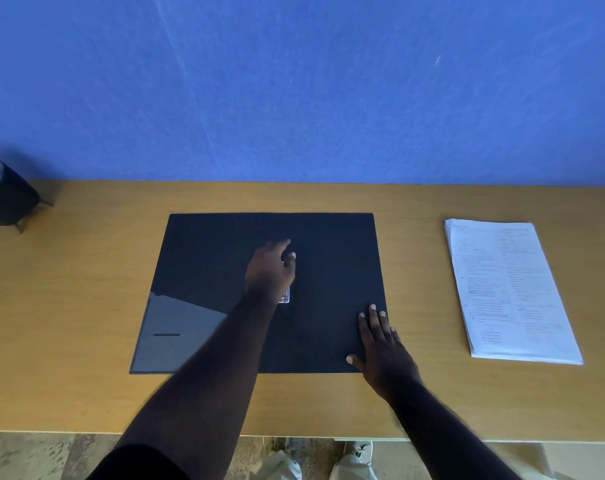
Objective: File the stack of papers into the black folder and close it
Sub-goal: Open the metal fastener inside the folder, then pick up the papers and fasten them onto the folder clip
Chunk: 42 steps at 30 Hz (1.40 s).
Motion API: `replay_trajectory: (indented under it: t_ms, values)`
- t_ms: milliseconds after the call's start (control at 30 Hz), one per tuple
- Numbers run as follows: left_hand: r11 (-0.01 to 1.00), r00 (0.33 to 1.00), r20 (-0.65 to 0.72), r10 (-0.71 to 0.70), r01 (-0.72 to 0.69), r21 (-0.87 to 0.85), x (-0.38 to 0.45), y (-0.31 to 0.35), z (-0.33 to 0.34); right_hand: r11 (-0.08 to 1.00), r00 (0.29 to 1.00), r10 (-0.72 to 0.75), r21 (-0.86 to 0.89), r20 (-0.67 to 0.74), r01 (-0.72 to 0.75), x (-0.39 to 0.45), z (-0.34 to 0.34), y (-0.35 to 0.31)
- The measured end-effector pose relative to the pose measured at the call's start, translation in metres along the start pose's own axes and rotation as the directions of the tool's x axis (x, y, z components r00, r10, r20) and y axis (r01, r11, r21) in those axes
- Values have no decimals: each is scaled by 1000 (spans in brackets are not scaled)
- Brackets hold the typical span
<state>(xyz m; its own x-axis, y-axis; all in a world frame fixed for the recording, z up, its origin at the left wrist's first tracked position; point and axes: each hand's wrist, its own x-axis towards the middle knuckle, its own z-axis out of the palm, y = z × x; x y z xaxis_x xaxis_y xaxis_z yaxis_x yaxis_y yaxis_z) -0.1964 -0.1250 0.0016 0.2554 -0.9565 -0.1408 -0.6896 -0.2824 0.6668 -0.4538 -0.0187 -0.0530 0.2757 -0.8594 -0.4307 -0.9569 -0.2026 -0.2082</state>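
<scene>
The black folder (204,258) lies spread open and flat in the middle of the wooden table. A shiny pocket covers its near left corner. My left hand (271,270) rests on the metal clip (285,296) at the folder's spine, fingers curled over it; most of the clip is hidden beneath the hand. My right hand (380,344) lies flat, fingers apart, on the folder's near right corner. The stack of printed white papers (508,292) lies on the table to the right, apart from the folder.
A dark round object on thin legs (5,195) stands at the table's far left edge. A blue wall runs behind the table (69,289). The table's front edge is close to my body, with my shoes visible below it.
</scene>
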Motion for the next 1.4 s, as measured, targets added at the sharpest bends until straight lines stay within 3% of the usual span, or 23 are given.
replay_trajectory:
  t_ms: [100,167,600,1067,1300,1400]
  values:
    - [951,978,0,210,-205,232,-21,12,18,1000,997,-13,-5,-82,12,-4,-3,7]
    - [911,961,50,273,-275,307,-33,22,33,1000,993,-3,-9,-118,2,-5,-7,13]
    - [827,890,346,296,-420,374,-78,104,127,977,968,195,-59,-156,-206,-26,-28,118]
    - [849,834,488,257,-437,298,-112,186,214,886,873,464,83,-149,-456,-59,-60,245]
    - [865,854,491,172,-370,340,-128,217,238,646,703,710,426,-33,-633,-68,-73,279]
    - [906,866,486,117,-293,304,-130,223,246,611,666,745,434,-32,-662,-67,-76,285]
